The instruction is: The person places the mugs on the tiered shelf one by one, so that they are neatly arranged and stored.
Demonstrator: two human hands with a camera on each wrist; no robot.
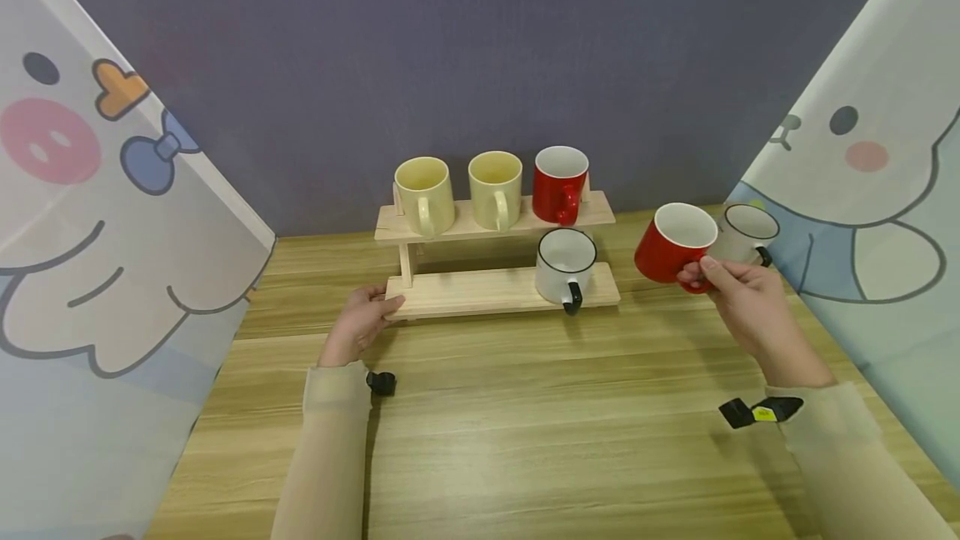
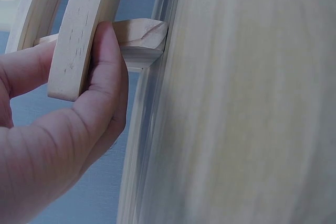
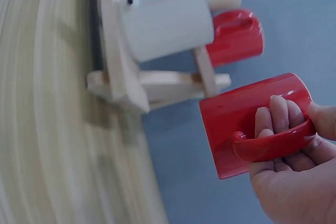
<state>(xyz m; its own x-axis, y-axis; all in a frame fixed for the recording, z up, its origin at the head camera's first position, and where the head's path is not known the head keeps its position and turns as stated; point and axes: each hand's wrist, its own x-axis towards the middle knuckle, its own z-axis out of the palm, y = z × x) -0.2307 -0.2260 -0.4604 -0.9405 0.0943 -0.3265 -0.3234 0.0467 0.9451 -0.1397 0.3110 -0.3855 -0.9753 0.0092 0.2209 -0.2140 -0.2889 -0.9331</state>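
A two-tier wooden rack [image 1: 480,292] stands on the wooden table [image 1: 525,423]. Its top shelf carries two cream mugs [image 1: 424,194] [image 1: 495,188] and a red mug [image 1: 559,183]; its lower shelf carries a white mug with a black handle [image 1: 566,267]. My left hand [image 1: 365,319] grips the left end of the lower shelf [image 2: 79,40], thumb against the wood. My right hand [image 1: 738,294] holds a second red mug [image 1: 672,242] by its handle [image 3: 273,142], lifted off the table to the right of the rack.
Another white mug [image 1: 746,234] stands on the table behind the held red mug, close to the right cartoon panel [image 1: 870,173]. A matching cartoon panel [image 1: 97,215] closes the left side. A grey wall runs behind the rack.
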